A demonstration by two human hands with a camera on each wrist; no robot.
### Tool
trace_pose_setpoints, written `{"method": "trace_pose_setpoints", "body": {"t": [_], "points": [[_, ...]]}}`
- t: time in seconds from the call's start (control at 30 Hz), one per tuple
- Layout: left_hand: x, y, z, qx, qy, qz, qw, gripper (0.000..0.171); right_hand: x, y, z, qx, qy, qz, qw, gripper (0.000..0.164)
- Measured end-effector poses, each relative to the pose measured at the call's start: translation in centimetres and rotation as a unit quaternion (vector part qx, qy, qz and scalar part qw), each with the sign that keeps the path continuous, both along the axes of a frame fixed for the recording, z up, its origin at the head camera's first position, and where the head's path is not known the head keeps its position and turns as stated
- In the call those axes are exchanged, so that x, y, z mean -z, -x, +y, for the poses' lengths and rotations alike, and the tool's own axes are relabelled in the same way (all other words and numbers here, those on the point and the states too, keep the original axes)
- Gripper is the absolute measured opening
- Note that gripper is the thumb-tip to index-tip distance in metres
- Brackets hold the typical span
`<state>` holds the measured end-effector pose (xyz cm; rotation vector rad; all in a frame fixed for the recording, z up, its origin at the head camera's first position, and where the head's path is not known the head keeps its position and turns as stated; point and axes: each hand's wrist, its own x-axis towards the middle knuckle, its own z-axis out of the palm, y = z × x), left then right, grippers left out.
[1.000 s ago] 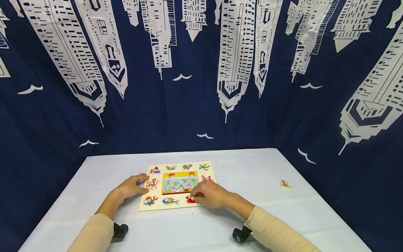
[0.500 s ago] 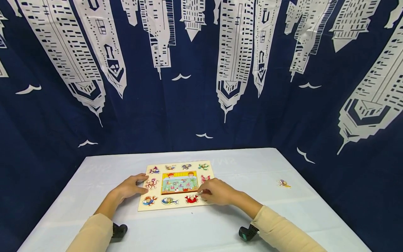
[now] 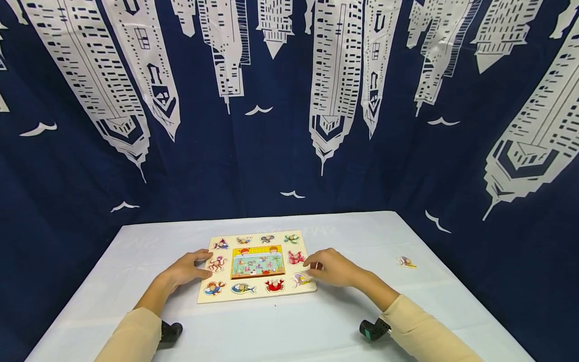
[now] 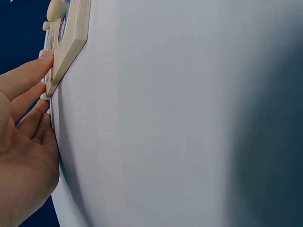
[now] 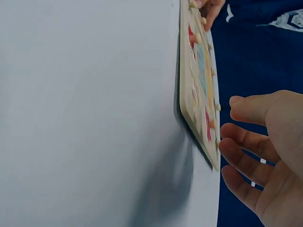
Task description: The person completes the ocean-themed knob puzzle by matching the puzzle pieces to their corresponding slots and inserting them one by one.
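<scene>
A wooden knob puzzle board with sea-animal pieces around an aquarium picture lies flat on the table. My left hand rests against its left edge, thumb and fingertips touching the wood, as the left wrist view shows at the board. My right hand hovers by the right edge, fingers loosely bent, nothing between them. Near it are a pink piece and a pale yellow-and-purple shape without a visible knob. A red crab piece sits in the front row. Farther right, a yellow-and-purple piece lies loose.
The white-covered table ends at a dark blue curtain printed with white buildings. Black devices are at both wrists, a left one and a right one.
My right hand has moved right, from over the crab piece to beside the board's right edge, uncovering the crab and the front right corner. My left hand has stayed at the left edge.
</scene>
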<state>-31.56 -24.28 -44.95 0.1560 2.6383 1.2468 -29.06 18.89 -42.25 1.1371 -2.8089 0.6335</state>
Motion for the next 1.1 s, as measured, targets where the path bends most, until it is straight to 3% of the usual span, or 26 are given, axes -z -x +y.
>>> {"method": "trace_pose_setpoints", "body": {"t": [0.2, 0.47, 0.7, 1.1], "points": [[-0.2, 0.0, -0.1, -0.001, -0.003, -0.001, 1.0, 0.076, -0.4, 0.4, 3.3, 0.029, 0.004, 0.011, 1.0, 0.019], [-0.4, -0.1, 0.0, -0.001, 0.002, -0.003, 1.0, 0.076, -1.3, -0.4, 7.3, 0.068, 0.025, 0.005, 0.997, 0.02], [-0.3, 0.0, 0.3, 0.0, -0.004, -0.002, 1.0, 0.076, -1.6, -0.7, 11.7, 0.106, 0.034, 0.043, 0.993, 0.017], [0.0, 0.2, 0.2, 0.006, 0.002, 0.001, 1.0, 0.076, 0.7, -0.8, 20.2, 0.247, 0.022, 0.052, 0.967, 0.022]]}}
